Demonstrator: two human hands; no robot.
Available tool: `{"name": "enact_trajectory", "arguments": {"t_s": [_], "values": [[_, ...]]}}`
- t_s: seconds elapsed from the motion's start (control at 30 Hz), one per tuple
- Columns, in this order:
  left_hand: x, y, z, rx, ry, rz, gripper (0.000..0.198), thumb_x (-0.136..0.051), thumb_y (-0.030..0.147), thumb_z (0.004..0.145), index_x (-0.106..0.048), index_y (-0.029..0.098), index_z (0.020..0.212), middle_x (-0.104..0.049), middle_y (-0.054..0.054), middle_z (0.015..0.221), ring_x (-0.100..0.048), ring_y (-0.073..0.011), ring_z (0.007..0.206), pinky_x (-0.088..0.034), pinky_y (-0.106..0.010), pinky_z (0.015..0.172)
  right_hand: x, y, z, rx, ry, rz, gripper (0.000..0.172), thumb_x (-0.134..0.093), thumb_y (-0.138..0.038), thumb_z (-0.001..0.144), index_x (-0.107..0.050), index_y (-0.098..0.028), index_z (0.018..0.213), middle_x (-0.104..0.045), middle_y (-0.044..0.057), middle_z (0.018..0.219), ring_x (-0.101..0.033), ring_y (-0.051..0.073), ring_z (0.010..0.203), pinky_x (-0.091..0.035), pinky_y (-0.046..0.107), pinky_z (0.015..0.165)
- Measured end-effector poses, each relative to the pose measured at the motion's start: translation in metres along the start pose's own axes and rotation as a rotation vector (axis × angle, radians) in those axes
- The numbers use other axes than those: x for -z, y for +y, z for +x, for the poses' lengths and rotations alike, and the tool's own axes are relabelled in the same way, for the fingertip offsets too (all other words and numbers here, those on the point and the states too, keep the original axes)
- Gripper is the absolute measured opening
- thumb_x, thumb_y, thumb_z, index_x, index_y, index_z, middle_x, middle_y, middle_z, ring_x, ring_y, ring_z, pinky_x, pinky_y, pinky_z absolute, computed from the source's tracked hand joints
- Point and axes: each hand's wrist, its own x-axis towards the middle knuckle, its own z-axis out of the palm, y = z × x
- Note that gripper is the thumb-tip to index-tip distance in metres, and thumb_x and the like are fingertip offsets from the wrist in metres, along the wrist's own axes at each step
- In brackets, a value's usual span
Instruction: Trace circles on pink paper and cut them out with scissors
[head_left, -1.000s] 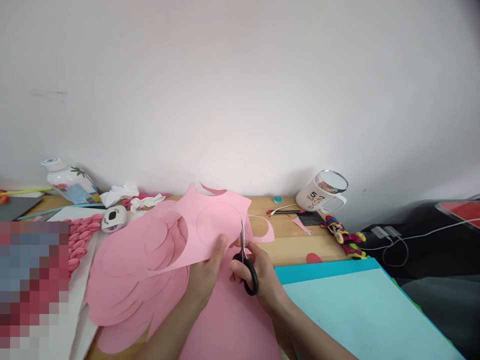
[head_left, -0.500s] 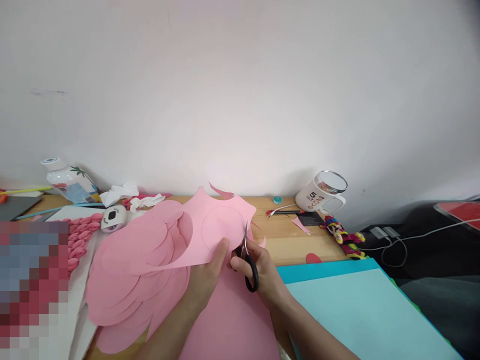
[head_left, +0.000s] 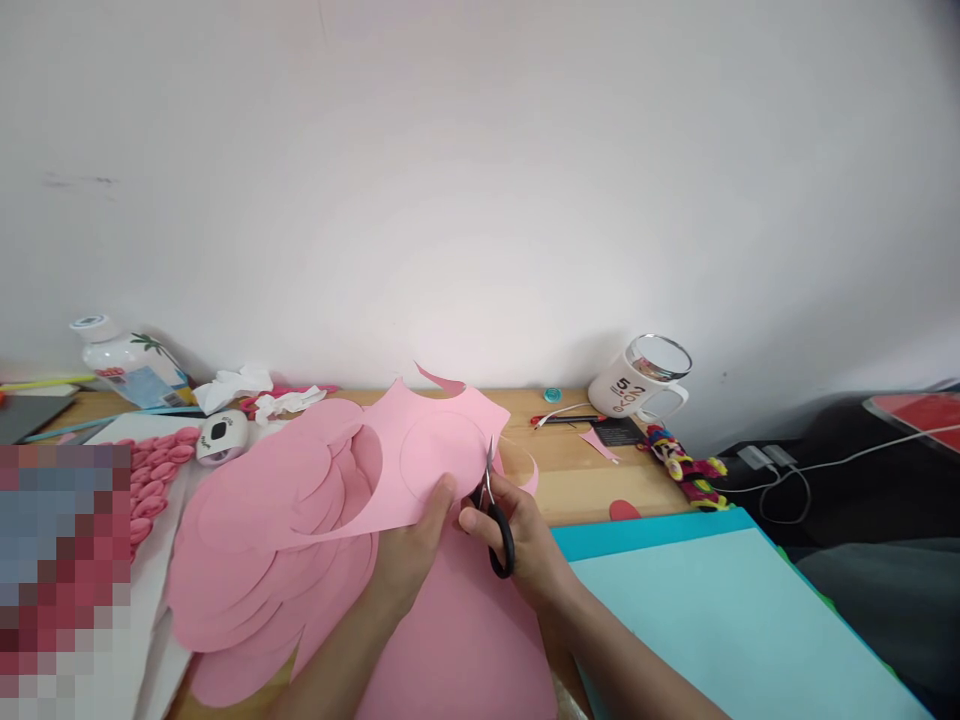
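Note:
A sheet of pink paper (head_left: pixel 431 455) with a faint drawn circle and curved cut-outs along its edges is held up over the desk. My left hand (head_left: pixel 416 545) grips its lower edge, thumb on top and fingers hidden beneath. In my right hand (head_left: pixel 525 540) are scissors (head_left: pixel 500 540) with black handles, their blades pointing up at the right edge of the paper near the circle's outline. Many round pink paper pieces (head_left: pixel 247 520) lie overlapping to the left. Under my hands is a larger pink sheet (head_left: pixel 457 640).
To the right are light blue sheets (head_left: pixel 690 600), a white mug (head_left: pixel 637 380), a red pen (head_left: pixel 566 420), pink scraps (head_left: pixel 600 446) and a colourful figurine (head_left: pixel 686 468). On the left stand a bottle (head_left: pixel 131 360), crumpled tissues (head_left: pixel 232 385) and a small white device (head_left: pixel 223 438).
The whole view has shifted slightly. A thin curved paper strip shows further out to the right of the scissors. Both hands keep their hold.

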Motion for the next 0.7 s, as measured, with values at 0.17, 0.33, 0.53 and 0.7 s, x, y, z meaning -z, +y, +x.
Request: {"name": "enact_trajectory", "arguments": {"t_s": [0.17,0.33,0.53,0.7], "values": [[0.0000,0.0013,0.0010,0.002,-0.002,-0.005,0.048,-0.062,0.039,0.072,-0.056,0.019,0.116,-0.058,-0.009,0.121,-0.044,-0.0264,0.123,-0.033,-0.038,0.106,0.0003,-0.0004,-0.0006,-0.010,0.009,-0.037,0.031,-0.073,-0.040,0.064,-0.053,-0.017,0.071,-0.042,-0.004,0.062,-0.034,0.010,0.060,-0.024,0.023,0.052],[-0.0001,0.0006,0.0016,-0.004,-0.004,-0.007,0.047,-0.064,0.038,0.071,-0.058,0.019,0.113,-0.060,-0.009,0.117,-0.046,-0.0266,0.121,-0.034,-0.039,0.105,-0.0002,-0.0015,-0.0005,0.002,0.003,-0.040,0.030,-0.071,-0.042,0.067,-0.054,-0.018,0.070,-0.045,-0.003,0.061,-0.036,0.011,0.060,-0.029,0.024,0.055],[0.0002,0.0015,0.0011,-0.001,-0.003,-0.029,0.043,-0.063,0.039,0.072,-0.060,0.017,0.108,-0.064,-0.009,0.108,-0.054,-0.0250,0.110,-0.039,-0.038,0.099,0.0005,-0.0005,-0.0001,0.018,-0.004,-0.074,0.029,-0.070,-0.040,0.068,-0.053,-0.017,0.065,-0.045,-0.004,0.058,-0.037,0.010,0.057,-0.030,0.024,0.054],[0.0005,0.0083,0.0007,0.028,0.011,-0.030,0.042,-0.064,0.040,0.069,-0.062,0.015,0.103,-0.067,-0.008,0.094,-0.060,-0.0252,0.097,-0.044,-0.038,0.093,-0.0019,-0.0014,-0.0001,0.000,0.007,-0.045,0.032,-0.069,-0.043,0.066,-0.051,-0.018,0.063,-0.046,-0.004,0.055,-0.039,0.010,0.054,-0.033,0.024,0.053]]}}
